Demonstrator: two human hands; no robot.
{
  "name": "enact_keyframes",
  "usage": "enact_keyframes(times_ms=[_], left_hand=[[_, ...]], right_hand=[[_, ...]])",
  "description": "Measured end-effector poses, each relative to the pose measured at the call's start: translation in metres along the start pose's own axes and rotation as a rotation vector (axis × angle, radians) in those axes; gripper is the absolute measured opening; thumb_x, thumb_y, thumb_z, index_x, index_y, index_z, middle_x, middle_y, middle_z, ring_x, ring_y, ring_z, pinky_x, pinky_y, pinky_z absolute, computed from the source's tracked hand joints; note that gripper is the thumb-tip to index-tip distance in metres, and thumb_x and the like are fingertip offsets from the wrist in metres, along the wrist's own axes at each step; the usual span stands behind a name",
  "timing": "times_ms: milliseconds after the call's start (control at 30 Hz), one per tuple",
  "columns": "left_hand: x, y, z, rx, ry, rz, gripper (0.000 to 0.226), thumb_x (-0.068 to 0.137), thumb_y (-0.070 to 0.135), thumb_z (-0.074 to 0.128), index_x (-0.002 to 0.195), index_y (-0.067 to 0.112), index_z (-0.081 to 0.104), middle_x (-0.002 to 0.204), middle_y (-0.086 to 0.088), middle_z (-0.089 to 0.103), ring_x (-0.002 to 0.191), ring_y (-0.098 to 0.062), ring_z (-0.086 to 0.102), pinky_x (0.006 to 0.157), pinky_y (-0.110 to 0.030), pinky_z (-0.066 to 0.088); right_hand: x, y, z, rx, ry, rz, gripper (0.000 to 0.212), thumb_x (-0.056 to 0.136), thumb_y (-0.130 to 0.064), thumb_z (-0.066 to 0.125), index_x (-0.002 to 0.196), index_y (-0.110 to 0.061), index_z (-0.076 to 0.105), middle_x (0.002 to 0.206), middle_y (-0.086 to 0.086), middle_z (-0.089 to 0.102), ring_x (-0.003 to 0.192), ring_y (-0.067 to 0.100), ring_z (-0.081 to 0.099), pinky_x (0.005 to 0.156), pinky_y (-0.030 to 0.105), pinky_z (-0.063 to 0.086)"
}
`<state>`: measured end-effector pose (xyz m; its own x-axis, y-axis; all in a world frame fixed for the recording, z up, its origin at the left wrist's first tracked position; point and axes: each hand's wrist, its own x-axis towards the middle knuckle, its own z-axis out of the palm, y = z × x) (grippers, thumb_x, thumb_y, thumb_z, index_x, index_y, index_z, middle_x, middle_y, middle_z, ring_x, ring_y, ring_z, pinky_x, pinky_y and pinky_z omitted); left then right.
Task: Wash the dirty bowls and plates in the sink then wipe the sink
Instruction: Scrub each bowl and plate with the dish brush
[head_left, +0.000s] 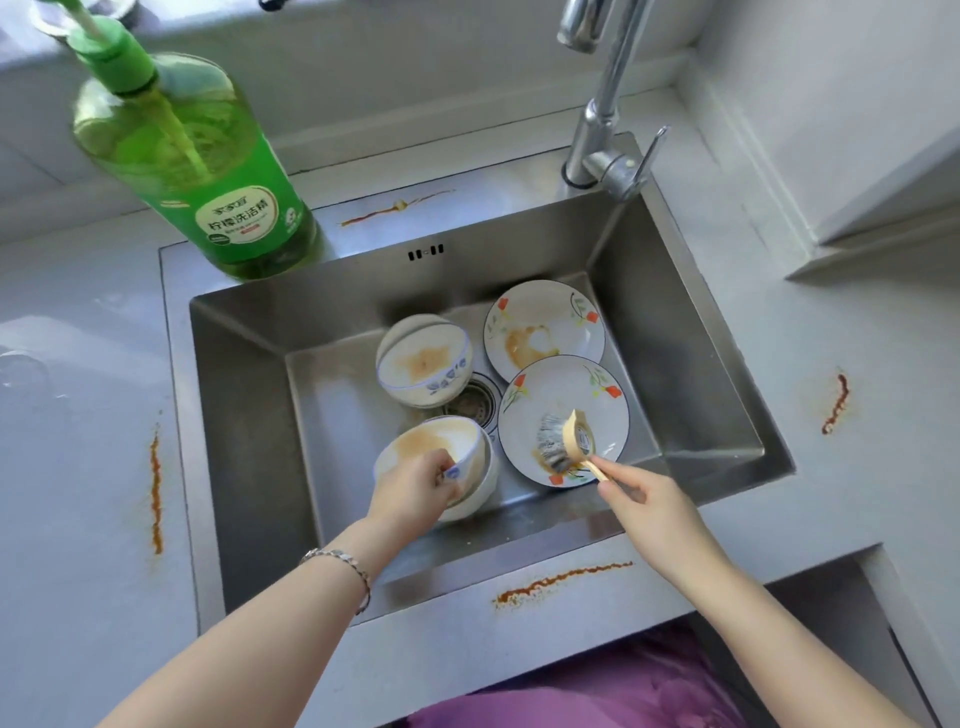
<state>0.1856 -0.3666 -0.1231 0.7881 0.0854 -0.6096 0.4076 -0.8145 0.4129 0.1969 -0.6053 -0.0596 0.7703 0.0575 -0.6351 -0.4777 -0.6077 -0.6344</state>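
Left grip pinches the rim of the stained near bowl at the front of the sink, knuckles hiding its lower edge. Right grip clasps the brush, bristles on the near plate. I see the far bowl and far plate behind, soap bottle back left, faucet top cut off.

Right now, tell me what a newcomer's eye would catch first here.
The big green detergent bottle stands on the far left corner of the steel sink. Inside, brown-smeared bowls and flowered plates crowd the drain; the left hand grips the near bowl while the right hand holds a brush on the near plate. Rusty orange streaks mark the grey counter.
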Motion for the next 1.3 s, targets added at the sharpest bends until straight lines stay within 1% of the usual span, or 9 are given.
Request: enact_keyframes(times_ms=[233, 300, 367, 467, 667, 800, 967, 1067, 1300], left_hand=[[0.003, -0.004, 0.013, -0.059, -0.043, -0.003, 0.019, 0.085, 0.025, 0.062, 0.076, 0.026, 0.046, 0.077, 0.003, 0.052, 0.081, -0.022, 0.049, 0.063, -0.028, 0.031], [0.006, 0.000, 0.010, -0.058, -0.059, 0.015, 0.008, 0.087, 0.025, 0.061, 0.089, 0.024, 0.053, 0.091, 0.000, 0.059, 0.093, -0.022, 0.055, 0.073, -0.027, 0.038], [0.016, 0.013, 0.003, -0.060, 0.018, 0.074, 0.024, 0.089, 0.024, 0.060, 0.112, 0.016, 0.057, 0.111, 0.001, 0.061, 0.104, -0.021, 0.057, 0.081, -0.025, 0.042], [0.048, 0.043, -0.011, -0.193, 0.074, 0.067, 0.032, 0.089, 0.021, 0.060, 0.120, 0.013, 0.056, 0.115, 0.002, 0.061, 0.103, -0.021, 0.061, 0.080, -0.023, 0.048], [0.130, 0.085, 0.004, -0.155, -0.140, -0.026, 0.050, 0.094, 0.026, 0.054, 0.140, 0.016, 0.039, 0.131, -0.005, 0.056, 0.119, -0.021, 0.053, 0.098, -0.028, 0.041], [0.159, 0.081, 0.030, -0.068, -0.139, -0.030, 0.029, 0.098, 0.024, 0.044, 0.123, 0.017, 0.057, 0.115, -0.008, 0.065, 0.105, -0.026, 0.058, 0.077, -0.027, 0.041], [0.166, 0.075, 0.043, -0.128, -0.127, -0.012, 0.017, 0.096, 0.016, 0.045, 0.109, 0.019, 0.057, 0.088, -0.003, 0.061, 0.081, -0.022, 0.056, 0.063, -0.027, 0.036], [0.158, 0.081, 0.039, -0.146, -0.111, 0.021, 0.020, 0.097, 0.019, 0.045, 0.114, 0.021, 0.056, 0.073, 0.003, 0.057, 0.063, -0.012, 0.049, 0.056, -0.021, 0.035], [0.093, 0.089, 0.000, -0.493, 0.040, -0.067, 0.011, 0.093, 0.022, 0.053, 0.097, 0.027, 0.061, 0.082, -0.021, 0.067, 0.068, -0.034, 0.058, 0.064, -0.039, 0.051]], right_hand=[[0.006, 0.007, -0.007, 0.040, 0.017, -0.015, 0.032, 0.093, -0.018, 0.052, 0.121, -0.031, 0.060, 0.118, -0.014, 0.061, 0.113, 0.005, 0.053, 0.092, 0.019, 0.037], [0.009, 0.007, -0.017, 0.056, 0.006, -0.024, 0.032, 0.093, -0.017, 0.052, 0.122, -0.029, 0.060, 0.114, -0.016, 0.060, 0.111, 0.001, 0.052, 0.090, 0.015, 0.036], [0.015, 0.008, -0.031, 0.059, 0.000, -0.041, 0.031, 0.093, -0.018, 0.053, 0.121, -0.031, 0.060, 0.111, -0.018, 0.060, 0.110, -0.001, 0.052, 0.087, 0.013, 0.035], [0.030, 0.009, -0.056, 0.049, 0.013, -0.065, 0.032, 0.093, -0.017, 0.053, 0.118, -0.035, 0.060, 0.100, -0.027, 0.059, 0.101, -0.005, 0.053, 0.078, 0.006, 0.036], [0.068, 0.014, -0.095, 0.013, 0.021, -0.077, 0.036, 0.092, -0.016, 0.053, 0.110, -0.047, 0.059, 0.102, -0.025, 0.063, 0.102, 0.001, 0.058, 0.084, 0.014, 0.041], [0.091, 0.023, -0.105, 0.009, 0.025, -0.057, 0.047, 0.092, -0.021, 0.053, 0.084, -0.067, 0.055, 0.100, -0.025, 0.066, 0.099, 0.001, 0.060, 0.077, 0.019, 0.041], [0.106, 0.031, -0.107, 0.061, -0.010, -0.049, 0.054, 0.092, -0.023, 0.054, 0.084, -0.076, 0.050, 0.096, -0.035, 0.064, 0.101, -0.005, 0.058, 0.081, 0.018, 0.040], [0.109, 0.032, -0.110, 0.063, -0.006, -0.057, 0.050, 0.092, -0.022, 0.053, 0.082, -0.071, 0.055, 0.077, -0.041, 0.061, 0.081, -0.013, 0.057, 0.075, 0.017, 0.041], [0.094, 0.010, -0.125, 0.150, 0.098, -0.067, 0.036, 0.091, -0.016, 0.055, 0.106, -0.049, 0.057, 0.054, -0.033, 0.058, 0.065, -0.004, 0.055, 0.064, 0.013, 0.036]])
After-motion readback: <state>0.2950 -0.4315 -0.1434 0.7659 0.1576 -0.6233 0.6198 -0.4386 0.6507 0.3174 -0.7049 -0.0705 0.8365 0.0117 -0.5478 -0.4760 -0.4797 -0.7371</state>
